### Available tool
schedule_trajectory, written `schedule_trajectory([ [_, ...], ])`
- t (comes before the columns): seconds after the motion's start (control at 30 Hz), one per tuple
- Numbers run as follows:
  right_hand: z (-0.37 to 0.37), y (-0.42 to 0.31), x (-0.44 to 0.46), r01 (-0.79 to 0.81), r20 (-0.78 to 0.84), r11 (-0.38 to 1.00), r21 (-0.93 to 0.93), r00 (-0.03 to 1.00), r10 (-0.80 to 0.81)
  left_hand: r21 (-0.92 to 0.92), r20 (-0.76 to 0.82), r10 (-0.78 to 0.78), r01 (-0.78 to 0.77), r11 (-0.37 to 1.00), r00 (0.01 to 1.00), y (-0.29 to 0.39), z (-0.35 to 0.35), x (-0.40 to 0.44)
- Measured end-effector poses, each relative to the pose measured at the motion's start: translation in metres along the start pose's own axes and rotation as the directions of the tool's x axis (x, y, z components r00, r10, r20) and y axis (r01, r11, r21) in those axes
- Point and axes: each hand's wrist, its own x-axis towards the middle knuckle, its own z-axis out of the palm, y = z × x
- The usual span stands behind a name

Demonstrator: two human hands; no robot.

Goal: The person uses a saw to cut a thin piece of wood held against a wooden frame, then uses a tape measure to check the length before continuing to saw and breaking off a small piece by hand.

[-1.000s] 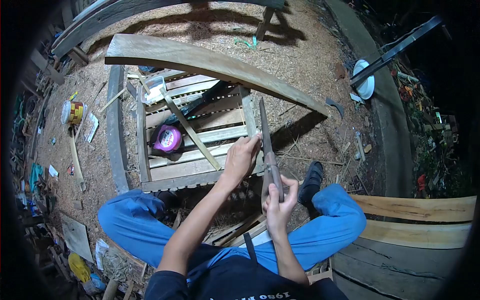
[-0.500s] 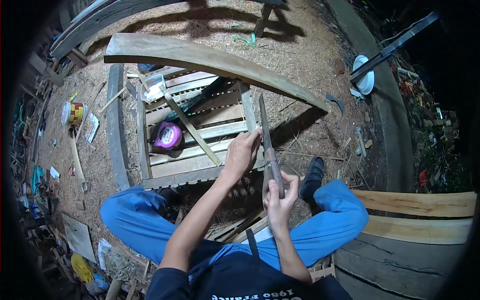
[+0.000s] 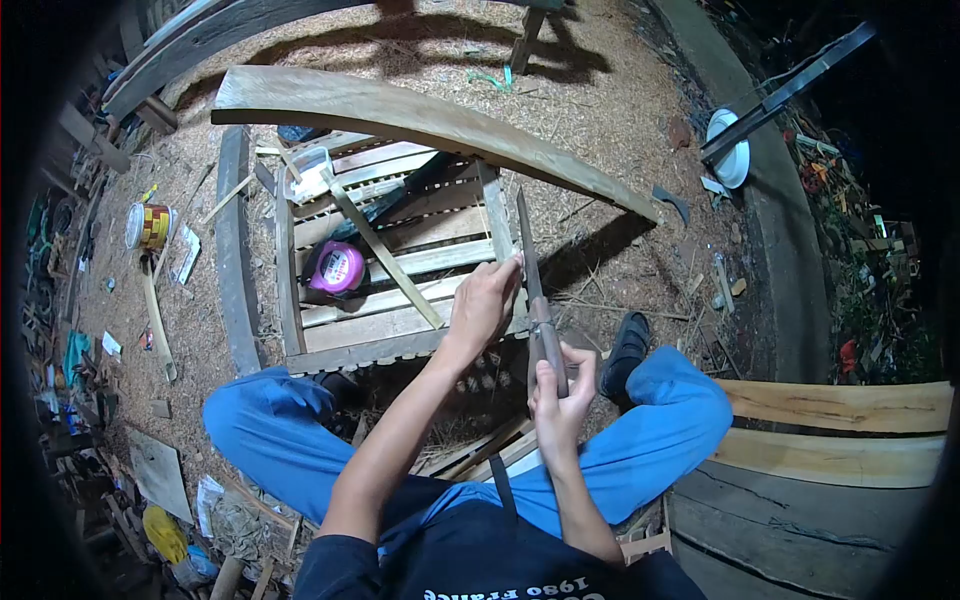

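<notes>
My right hand (image 3: 564, 405) is closed round the wooden handle of a long knife (image 3: 533, 250), whose dark blade points away from me. My left hand (image 3: 485, 300) is pinched just left of the blade, its fingertips at something small and pale that I cannot make out. Beneath and beyond that hand lies a slatted wooden frame (image 3: 365, 355). On its slats rest a pink tape measure (image 3: 338, 268), a thin wooden stick (image 3: 385, 255) and a white plastic container (image 3: 308, 175).
A long curved board (image 3: 400, 115) crosses the frame's far end. A dark beam (image 3: 236, 250) lies to the left, near a yellow-and-red can (image 3: 150, 227). Planks (image 3: 830, 408) are at the right. A curved blade (image 3: 671, 204) and a white plate (image 3: 733, 165) lie farther off.
Both hands and the knife stay almost where they were. My right knee has shifted slightly, and the view has moved a little.
</notes>
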Motion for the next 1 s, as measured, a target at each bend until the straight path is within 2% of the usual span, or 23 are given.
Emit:
schedule_trajectory([
  [0.1,0.012,0.004,0.017,-0.005,-0.016,1.0,0.012,1.0,0.005,-0.029,0.003,0.021,-0.021,0.999,1.0,-0.003,0.0,-0.001],
  [0.13,0.011,-0.005,0.016,-0.094,0.015,0.992,0.081,0.996,0.093,-0.041,-0.016,0.025,-0.025,0.999,1.0,-0.005,0.002,-0.002],
  [0.3,0.004,-0.005,0.002,-0.121,0.024,0.981,0.153,0.993,0.119,-0.041,0.016,0.007,-0.006,0.999,1.0,-0.003,0.0,-0.001],
  [0.37,0.008,-0.003,0.024,-0.055,0.02,0.996,0.071,0.998,0.054,-0.049,-0.011,0.011,-0.012,0.999,1.0,0.0,-0.002,-0.002],
  [0.43,0.004,0.001,0.022,-0.08,0.048,0.995,0.064,0.996,0.077,-0.047,0.001,-0.005,0.005,0.999,1.0,0.0,-0.003,0.0],
  [0.5,-0.003,0.011,0.006,0.037,0.008,0.999,-0.006,0.999,-0.037,-0.016,0.018,0.003,-0.003,1.0,1.0,-0.005,0.0,-0.001],
  [0.63,-0.002,-0.007,0.011,-0.185,-0.008,0.974,0.127,0.982,0.187,-0.059,-0.011,0.003,-0.004,0.998,1.0,-0.003,0.002,-0.002],
  [0.67,0.001,0.0,0.015,-0.076,-0.043,0.993,0.095,0.996,0.081,-0.039,-0.023,-0.002,0.001,0.999,1.0,0.0,0.0,-0.003],
  [0.77,0.007,0.004,0.01,0.02,-0.115,1.0,0.012,0.993,-0.019,-0.035,-0.015,0.004,-0.005,0.999,1.0,-0.001,0.0,-0.001],
  [0.83,0.011,0.0,0.012,0.007,-0.12,1.0,0.025,0.993,-0.004,-0.046,-0.019,0.029,-0.03,0.999,0.999,-0.005,0.003,0.001],
  [0.93,0.014,-0.004,0.016,-0.089,-0.077,0.979,0.183,0.991,0.105,-0.021,-0.001,0.025,-0.025,0.999,1.0,-0.005,0.002,0.0],
  [1.0,0.019,-0.004,0.018,-0.098,-0.072,0.977,0.19,0.991,0.114,-0.021,-0.009,0.022,-0.022,1.0,1.0,-0.006,0.003,-0.001],
])
